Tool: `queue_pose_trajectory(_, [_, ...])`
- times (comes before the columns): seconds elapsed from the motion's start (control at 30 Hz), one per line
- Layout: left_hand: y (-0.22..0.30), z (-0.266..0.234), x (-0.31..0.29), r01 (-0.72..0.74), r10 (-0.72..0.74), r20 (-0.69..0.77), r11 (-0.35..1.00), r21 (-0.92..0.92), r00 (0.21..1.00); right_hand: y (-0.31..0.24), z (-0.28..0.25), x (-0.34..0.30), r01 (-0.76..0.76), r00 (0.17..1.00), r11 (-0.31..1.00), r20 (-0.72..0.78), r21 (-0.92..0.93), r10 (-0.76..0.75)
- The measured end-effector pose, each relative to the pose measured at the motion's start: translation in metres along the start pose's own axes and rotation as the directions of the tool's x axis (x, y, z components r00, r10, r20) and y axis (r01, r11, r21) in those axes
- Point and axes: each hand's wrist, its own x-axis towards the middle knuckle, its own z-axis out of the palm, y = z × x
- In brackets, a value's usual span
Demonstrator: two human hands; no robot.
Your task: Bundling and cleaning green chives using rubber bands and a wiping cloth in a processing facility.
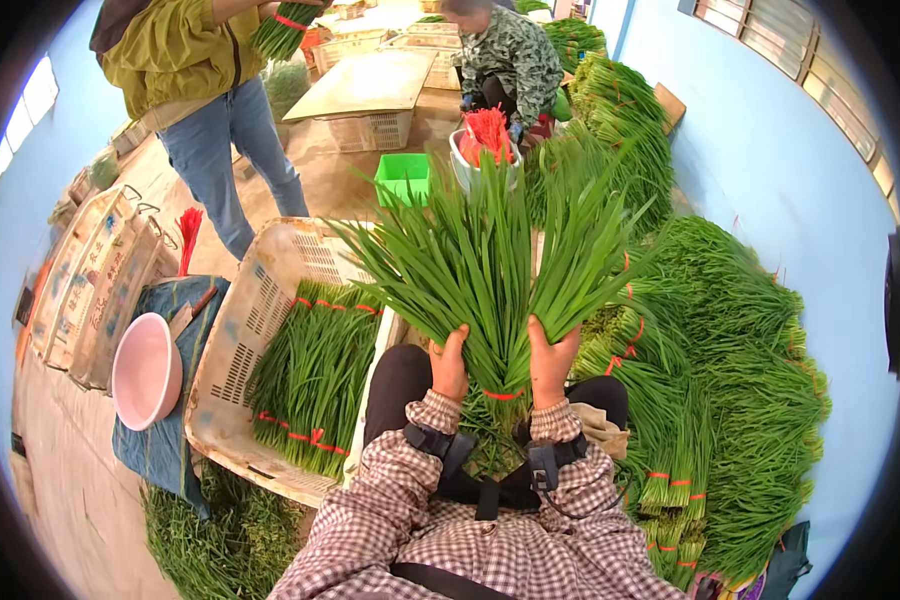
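Between my two hands stands a big bunch of garlic chives (495, 270), its leaves fanned upward and spread apart. A red tie (503, 394) circles the bunch at its lower part. My left hand (450, 368) is closed on the left side of the bunch, thumb pointing up. Opposite it, my right hand (551, 365) grips the right side the same way. The palms and most of the fingers are hidden by the leaves. At my left, a pale plastic crate (205, 400) holds tied chive bundles (320, 375) lying flat.
Chives are heaped along the wall at right (740, 380). Beside the crate, a pink basin (147, 372) rests on blue cloth (170, 455). Ahead are a green box (403, 174) and a bucket (467, 168) of red ties. Two people work beyond, one standing (210, 110), one crouching (510, 65).
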Motion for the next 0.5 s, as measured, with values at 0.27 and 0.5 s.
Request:
queue_pose_trajectory(0.27, [0.01,0.026,-0.015,-0.138,0.136,0.023,0.972,0.193,0.99,-0.019,-0.018,0.008,-0.07,0.974,0.996,0.213,-0.048,0.079])
queue_pose_trajectory(0.5, [0.001,0.021,-0.008,-0.254,0.255,0.031,0.93,0.267,0.966,-0.078,-0.046,-0.024,0.478,0.852,0.532,0.223,-0.699,-0.473])
